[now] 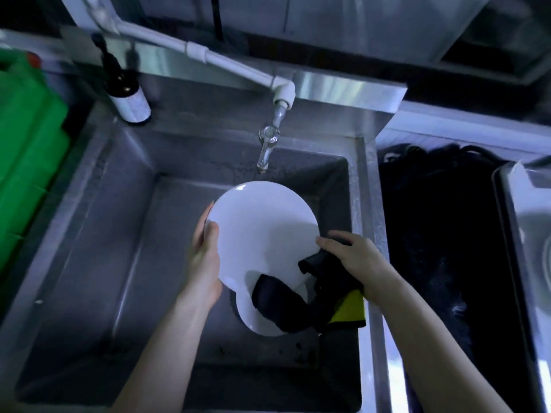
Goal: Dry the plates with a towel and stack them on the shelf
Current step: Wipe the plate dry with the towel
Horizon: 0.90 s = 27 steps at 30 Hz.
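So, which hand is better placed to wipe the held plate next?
Right. The right hand grips the dark towel at the lower right edge of the plate; the left hand is busy gripping its left rim above the sink.

Sink station: all positions taken from the sink (98, 222).
A held plate (262, 228) sits over the sink's right half, in front of the tap (267, 147) on the back rim. The left hand (204, 257) grips its left edge; the right hand (354, 260) holds a towel (286, 302) at its near right edge. A second plate (253, 317) lies in the basin beneath, partly under the towel. A bottle (126, 90) stands on the back-left rim. A container (26, 150) sits left of the sink, a tray (521, 234) right.
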Each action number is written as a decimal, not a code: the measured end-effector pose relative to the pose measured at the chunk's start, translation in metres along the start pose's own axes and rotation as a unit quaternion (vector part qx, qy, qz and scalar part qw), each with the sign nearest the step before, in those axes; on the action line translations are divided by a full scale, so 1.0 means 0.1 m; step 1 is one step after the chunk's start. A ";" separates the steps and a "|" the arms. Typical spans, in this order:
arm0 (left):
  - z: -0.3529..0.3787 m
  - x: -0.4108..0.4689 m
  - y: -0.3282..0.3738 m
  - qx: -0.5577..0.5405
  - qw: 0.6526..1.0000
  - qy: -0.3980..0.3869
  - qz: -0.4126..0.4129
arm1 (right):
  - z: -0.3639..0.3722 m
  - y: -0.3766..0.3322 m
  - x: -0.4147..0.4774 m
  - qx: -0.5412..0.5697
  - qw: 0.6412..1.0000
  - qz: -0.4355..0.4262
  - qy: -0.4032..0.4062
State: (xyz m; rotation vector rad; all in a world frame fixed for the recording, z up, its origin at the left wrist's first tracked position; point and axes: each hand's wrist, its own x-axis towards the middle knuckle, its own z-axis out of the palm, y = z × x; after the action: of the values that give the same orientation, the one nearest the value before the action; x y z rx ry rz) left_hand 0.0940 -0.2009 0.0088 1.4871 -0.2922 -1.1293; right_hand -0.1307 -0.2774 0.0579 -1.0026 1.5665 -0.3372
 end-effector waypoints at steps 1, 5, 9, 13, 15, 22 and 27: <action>0.02 -0.05 0.09 -0.007 1.000 0.002 0.003 | -0.08 -0.11 -0.06 0.004 1.000 -0.006 0.013; 0.07 -0.25 0.35 -0.017 1.000 0.009 0.022 | -0.36 -0.58 -0.31 0.036 0.995 -0.078 0.054; 0.13 -0.45 0.47 -0.003 0.998 0.015 0.053 | -0.49 -1.10 -0.59 0.034 0.967 -0.215 0.129; 0.20 -0.61 0.51 0.003 0.997 -0.001 0.074 | -0.41 -1.43 -0.92 0.004 0.899 -0.383 0.214; 0.24 -0.68 0.52 -0.004 0.998 -0.018 0.066 | -0.28 -1.45 -1.12 0.008 0.845 -0.472 0.251; 0.35 -0.85 0.61 -0.129 0.990 -0.011 0.060 | 0.07 -0.60 -1.39 -0.198 0.816 -0.541 -0.053; 0.28 -0.88 0.67 -0.147 0.987 0.007 0.062 | -0.04 -0.33 -1.38 -0.191 0.859 -0.428 -0.206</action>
State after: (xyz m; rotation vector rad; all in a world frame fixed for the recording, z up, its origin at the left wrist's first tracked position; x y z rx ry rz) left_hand 0.0564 -0.1733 0.1130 1.2001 -0.1961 -1.0136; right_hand -0.1289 -0.1954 0.1735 -1.9323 0.7271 -0.3832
